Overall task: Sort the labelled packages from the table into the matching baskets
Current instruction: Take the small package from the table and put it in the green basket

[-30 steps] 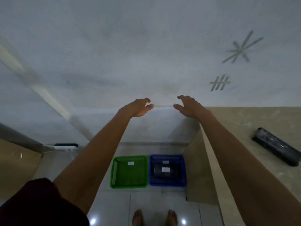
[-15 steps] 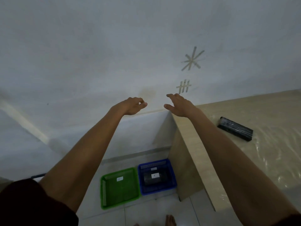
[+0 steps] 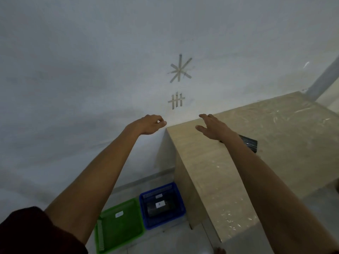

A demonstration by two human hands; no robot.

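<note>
A black package (image 3: 249, 142) lies on the beige table (image 3: 275, 143), partly hidden behind my right forearm. My right hand (image 3: 212, 128) hovers over the table's left end, fingers spread, holding nothing. My left hand (image 3: 151, 123) is raised left of the table corner, fingers loosely curled and empty. On the floor below stand a green basket (image 3: 110, 241) with a white label and a blue basket (image 3: 178, 198). Inside the blue one lies a black package (image 3: 152, 209) with a white label.
A white wall (image 3: 91, 70) with tape marks (image 3: 178, 70) rises just behind the table. The floor is pale tile. A toe of my foot shows at the bottom edge.
The view has swung right, bringing the table more to the centre. My right hand has moved over the table toward the black package; my left hand followed.
</note>
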